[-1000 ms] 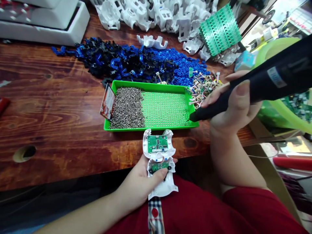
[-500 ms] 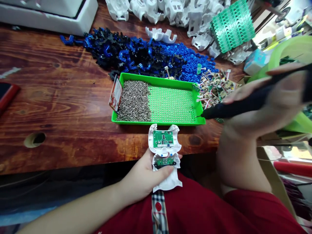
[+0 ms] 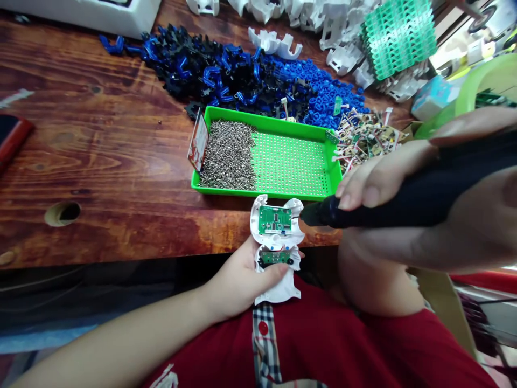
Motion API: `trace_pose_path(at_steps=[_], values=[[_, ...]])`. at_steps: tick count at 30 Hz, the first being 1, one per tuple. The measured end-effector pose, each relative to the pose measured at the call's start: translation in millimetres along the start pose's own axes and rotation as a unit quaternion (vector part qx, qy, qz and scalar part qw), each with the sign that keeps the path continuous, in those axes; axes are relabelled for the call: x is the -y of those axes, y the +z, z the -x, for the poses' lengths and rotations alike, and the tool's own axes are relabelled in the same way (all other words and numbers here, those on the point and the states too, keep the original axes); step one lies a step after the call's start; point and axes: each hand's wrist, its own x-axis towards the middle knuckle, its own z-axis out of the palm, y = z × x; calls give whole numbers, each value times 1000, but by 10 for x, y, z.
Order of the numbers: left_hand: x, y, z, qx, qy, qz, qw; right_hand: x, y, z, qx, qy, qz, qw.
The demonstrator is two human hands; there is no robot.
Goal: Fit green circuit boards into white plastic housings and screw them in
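Observation:
My left hand (image 3: 246, 280) is closed on a white plastic housing (image 3: 278, 288), its thumb lying across the lower section. A green circuit board (image 3: 274, 220) sits in the upper section, and a smaller board (image 3: 274, 257) with black round parts in the lower one. In my right hand (image 3: 388, 178) is a black electric screwdriver (image 3: 388, 213), held nearly level. Its tip is at the right edge of the upper section, by the board; whether it touches cannot be made out. Just beyond lies a green tray (image 3: 226, 193), with loose screws (image 3: 228, 153) at left and a perforated plate (image 3: 288, 164) at right.
Behind the tray lie black and blue parts (image 3: 210, 70) and small blue rings (image 3: 319, 86). Wired boards (image 3: 365, 137) are heaped at right, near a light green basket (image 3: 468, 99). White shells (image 3: 278, 43) and a stack of green sheets (image 3: 398, 37) stand farther back.
My right hand has brought the screwdriver from the tray's right front corner leftward and nearer, to the housing's edge. My left hand still holds the housing. The whole view has shifted slightly.

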Motion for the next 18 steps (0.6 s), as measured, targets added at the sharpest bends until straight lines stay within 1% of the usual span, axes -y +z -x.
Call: trace_pose_path(at_steps=[1, 3, 8, 13, 18], values=[[-1, 1, 0, -1, 3, 0, 1000, -15, 10, -2, 11, -15, -7, 1000], [-1, 3, -1, -2, 6, 1, 1000, -35, 26, -2, 16, -21, -18, 999], [-1, 9, 1, 0, 3, -10, 1000, -51, 54, -2, 1, 27, -56, 998], [20, 5, 2, -4, 8, -4, 1000, -46, 36, 18, 3, 24, -33, 999], [63, -9, -2, 10, 20, 10, 1000, -38, 31, 72, 14, 18, -12, 1000]])
